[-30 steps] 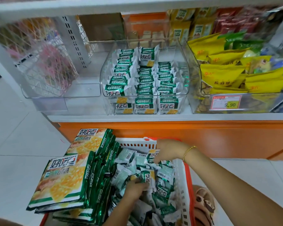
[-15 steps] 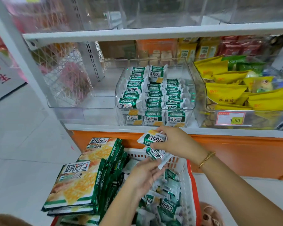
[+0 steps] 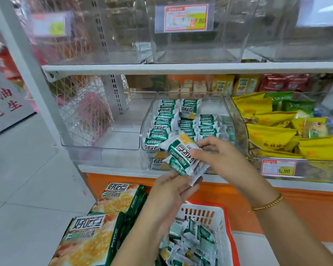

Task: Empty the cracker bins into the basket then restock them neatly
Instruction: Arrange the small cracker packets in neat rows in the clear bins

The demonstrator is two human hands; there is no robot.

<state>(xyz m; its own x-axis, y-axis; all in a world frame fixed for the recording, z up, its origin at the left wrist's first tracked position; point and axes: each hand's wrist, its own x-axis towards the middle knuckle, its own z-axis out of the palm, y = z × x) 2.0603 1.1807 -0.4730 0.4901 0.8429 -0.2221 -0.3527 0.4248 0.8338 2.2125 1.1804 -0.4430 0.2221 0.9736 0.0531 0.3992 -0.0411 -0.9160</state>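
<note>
Holding cracker packets (image 3: 181, 153) at frame ctr, just in front of the part-filled bin (image 3: 233, 116), pinched by fingers (image 3: 205, 144) of right hand (image 3: 221, 158), lower ends gripped by left hand (image 3: 169, 191) (light, slippery film, prob. brittle inside), so best taken by flat faces, w/o squeezing.

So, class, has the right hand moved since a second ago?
Yes. The right hand rose from the basket to the front of the cracker bin, holding packets.

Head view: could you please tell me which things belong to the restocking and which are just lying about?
Job: cracker packets being held; left hand; right hand; cracker bin; basket; large cracker bags.
Lying about: yellow snack bags; red packets; price tag.
</note>
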